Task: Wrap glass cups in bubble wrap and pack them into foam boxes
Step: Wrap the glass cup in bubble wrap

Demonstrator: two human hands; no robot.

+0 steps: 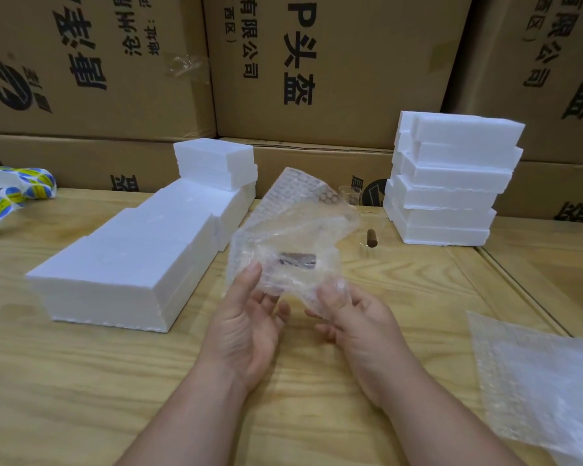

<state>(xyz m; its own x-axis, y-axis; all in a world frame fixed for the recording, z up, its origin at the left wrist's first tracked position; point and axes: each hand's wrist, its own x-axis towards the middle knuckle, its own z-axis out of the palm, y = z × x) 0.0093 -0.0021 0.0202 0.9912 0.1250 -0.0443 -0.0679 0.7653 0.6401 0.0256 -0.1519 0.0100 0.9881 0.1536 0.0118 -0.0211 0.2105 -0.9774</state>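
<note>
Holding a half-wrapped bundle in the air above the desk [317, 391], your two hands meet at the middle of the view. Your left hand [246, 331] steadies the bubble wrap [293, 223] with thumb raised against its near edge and its fingers [270, 304] loosely curled beneath. Your right hand [354, 317] pinches a lower fold, its thumb pressed on the film.

Inside the wrap sits something dark and see-through, probably a glass cup [297, 258], though the film blurs it. Treat the bundle as light but breakable; the plastic looks soft and slippery, so support it from below and grip around the body, not the loose flap standing up behind.

Left of your hands lies a long row of white foam boxes [128, 264], close by. A taller stack of foam boxes [451, 183] stands at the far right. Between them, an unwrapped small glass [350, 194] waits, with a small brown cylinder [372, 238] nearer you. Spare bubble sheets [539, 381] lie at right, colourful stickers [11, 196] far left, cardboard cartons [317, 79] behind. Nothing blocks the path to the nearest box.
</note>
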